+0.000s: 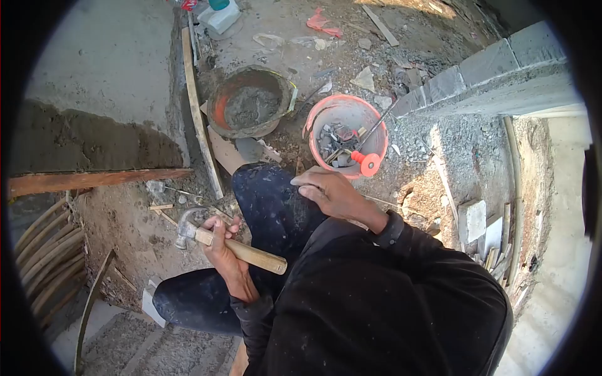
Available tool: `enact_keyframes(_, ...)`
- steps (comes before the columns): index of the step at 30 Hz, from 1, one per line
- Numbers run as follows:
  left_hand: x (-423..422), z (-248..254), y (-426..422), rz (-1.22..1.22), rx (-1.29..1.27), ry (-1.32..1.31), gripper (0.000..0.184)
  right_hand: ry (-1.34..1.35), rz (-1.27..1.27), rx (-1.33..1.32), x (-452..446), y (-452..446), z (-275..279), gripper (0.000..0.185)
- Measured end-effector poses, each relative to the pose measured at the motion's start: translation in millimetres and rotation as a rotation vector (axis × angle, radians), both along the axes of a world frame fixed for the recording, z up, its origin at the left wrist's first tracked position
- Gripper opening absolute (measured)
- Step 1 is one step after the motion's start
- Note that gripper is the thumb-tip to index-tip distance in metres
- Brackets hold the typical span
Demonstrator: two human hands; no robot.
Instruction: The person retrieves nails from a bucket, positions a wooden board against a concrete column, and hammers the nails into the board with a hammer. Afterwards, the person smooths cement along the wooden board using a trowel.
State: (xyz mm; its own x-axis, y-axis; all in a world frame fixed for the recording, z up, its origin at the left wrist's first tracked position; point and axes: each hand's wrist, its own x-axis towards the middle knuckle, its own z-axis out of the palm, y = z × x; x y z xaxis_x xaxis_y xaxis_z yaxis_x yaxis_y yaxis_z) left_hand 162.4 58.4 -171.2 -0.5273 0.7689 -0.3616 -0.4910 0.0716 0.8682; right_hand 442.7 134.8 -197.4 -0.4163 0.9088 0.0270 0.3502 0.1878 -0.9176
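My left hand (pixel 226 257) is closed round the wooden handle of a claw hammer (pixel 260 257). The hammer's metal head points left, past my fingers, and the handle's end lies over my lap. Over my raised knee (pixel 266 194) rests my right hand (pixel 338 195), fingers loosely stretched out, with nothing visible in it. Just beyond that hand stands a pinkish bucket (pixel 318 150) with tools and bits of rubble inside. A tool with a red round-ended handle (pixel 369 165) leans over its rim.
A tub of wet mortar (pixel 251 109) stands beyond my knee. Long planks (pixel 199 119) lie beside the left wall, and a wooden board edge (pixel 100 182) juts in from the left. Curved poles (pixel 50 257) are stacked at left. A block wall (pixel 489 69) rises at right, near a white block (pixel 471 220).
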Motion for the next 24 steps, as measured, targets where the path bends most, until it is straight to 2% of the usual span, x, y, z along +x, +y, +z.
enact_keyframes(1, -7, 5, -4, 0.012, -0.023, 0.001, 0.013, -0.092, -0.13, -0.147, 24, 15, -10, 0.027)
enact_keyframes(2, -8, 17, -7, 0.016, -0.055, 0.051, 0.013, -0.357, -0.203, -0.025, 54, 30, -54, 0.026)
enact_keyframes(4, -19, 31, -16, 0.006, -0.076, 0.144, 0.017, -0.573, -0.301, -0.072, 100, 60, -117, 0.023)
enact_keyframes(8, -58, 65, -41, -0.07, -0.101, 0.333, 0.025, -0.604, -0.299, 0.051, 114, 107, -185, 0.02)
enact_keyframes(9, -71, 72, -50, -0.119, -0.116, 0.424, 0.022, -0.59, -0.304, 0.115, 111, 117, -207, 0.018)
enact_keyframes(10, -83, 78, -56, -0.115, -0.12, 0.458, 0.022, -0.72, -0.239, 0.136, 105, 127, -221, 0.018)
enact_keyframes(13, -112, 88, -72, -0.087, -0.138, 0.518, 0.027, -0.77, -0.094, 0.13, 89, 133, -238, 0.019)
enact_keyframes(17, -118, 84, -81, -0.06, -0.041, 0.451, 0.021, -0.936, 0.005, 0.054, 74, 143, -250, 0.022)
enact_keyframes(19, -115, 82, -82, -0.039, -0.015, 0.36, 0.021, -1.064, 0.28, 0.045, 69, 148, -251, 0.019)
enact_keyframes(24, -104, 77, -77, -0.045, -0.035, 0.388, 0.022, -1.019, 0.142, 0.095, 66, 143, -293, 0.021)
